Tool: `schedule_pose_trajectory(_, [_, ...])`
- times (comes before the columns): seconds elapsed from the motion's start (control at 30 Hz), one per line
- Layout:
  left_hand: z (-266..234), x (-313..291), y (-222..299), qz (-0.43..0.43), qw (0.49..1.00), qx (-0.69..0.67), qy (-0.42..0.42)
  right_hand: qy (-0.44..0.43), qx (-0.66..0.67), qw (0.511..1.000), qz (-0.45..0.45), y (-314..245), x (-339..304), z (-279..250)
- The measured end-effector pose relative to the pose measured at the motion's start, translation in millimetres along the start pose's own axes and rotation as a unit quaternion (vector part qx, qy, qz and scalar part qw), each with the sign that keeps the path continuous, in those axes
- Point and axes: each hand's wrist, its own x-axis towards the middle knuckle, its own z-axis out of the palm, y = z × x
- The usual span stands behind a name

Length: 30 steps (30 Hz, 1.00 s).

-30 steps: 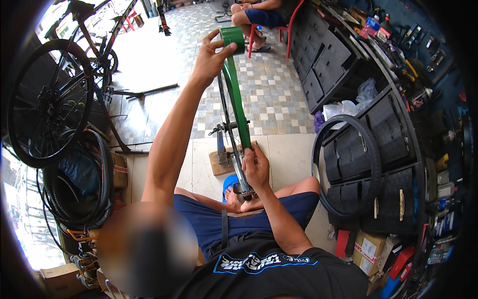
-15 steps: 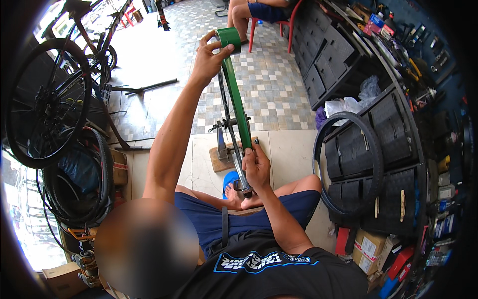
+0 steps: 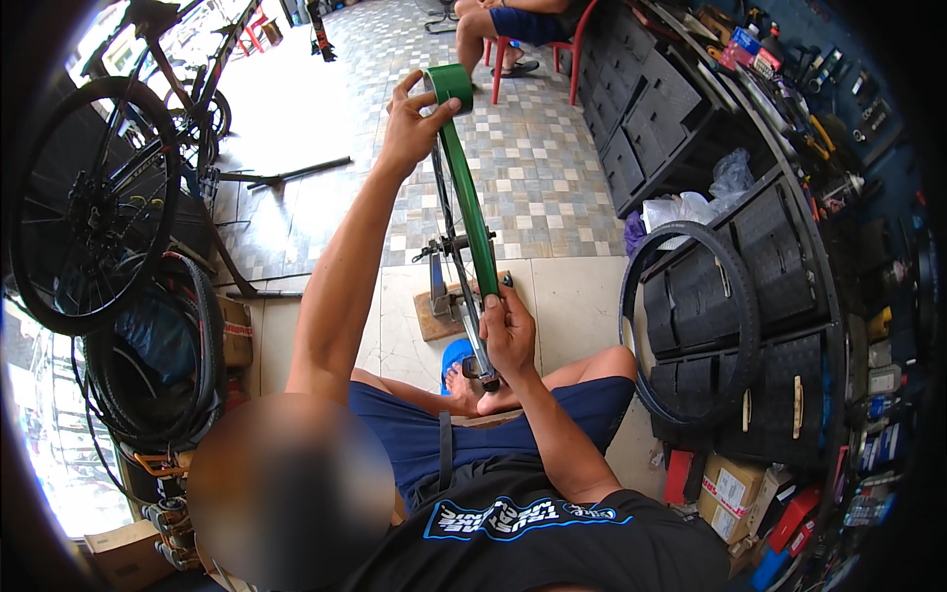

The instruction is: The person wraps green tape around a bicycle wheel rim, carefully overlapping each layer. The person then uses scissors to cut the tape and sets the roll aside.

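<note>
A bicycle wheel (image 3: 447, 212), seen nearly edge-on, stands before me in a metal truing stand (image 3: 440, 283) on a wooden block (image 3: 430, 318). At the wheel's far top, my left hand (image 3: 412, 130) grips a roll of green tape (image 3: 451, 89) between thumb and fingers. A green tape strip (image 3: 467, 192) runs from the roll along the wheel's rim toward me. My right hand (image 3: 509, 333) is closed at the strip's near end, thumb pressing the tape on the rim. How firmly the strip sticks along its length I cannot tell.
A bicycle (image 3: 99, 202) stands at the left, above stacked tires (image 3: 202, 335). On the right, a loose tire (image 3: 631, 326) leans on black drawers (image 3: 779, 266). A seated person (image 3: 528, 25) is at the back on a red chair (image 3: 582, 39). Cardboard boxes (image 3: 730, 493) lie low right.
My left hand and the tape roll have come slightly nearer and left, and the strip now bows with the rim. My right hand stays put. The seated person's legs have shifted.
</note>
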Motion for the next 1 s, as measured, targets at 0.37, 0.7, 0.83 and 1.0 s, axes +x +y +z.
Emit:
schedule_pose_trajectory(0.37, [3.2,-5.6,11.7,-0.003,0.998,0.055,0.012,-0.002,-0.003,1.0,0.0,-2.6,0.4,-1.0])
schedule_pose_trajectory(0.7, [-5.0,-4.1,29.6,0.062,0.995,0.069,0.035,0.001,-0.003,1.0,-0.01,6.2,-3.7,-3.1])
schedule_pose_trajectory(0.83, [-2.2,-8.5,19.7,0.04,0.995,0.092,0.021,-0.004,-0.009,1.0,-0.001,3.9,-3.8,-3.5])
schedule_pose_trajectory(1.0, [2.8,-14.8,14.5,0.029,0.995,0.095,0.023,-0.007,-0.01,1.0,-0.008,4.7,-5.2,-5.3])
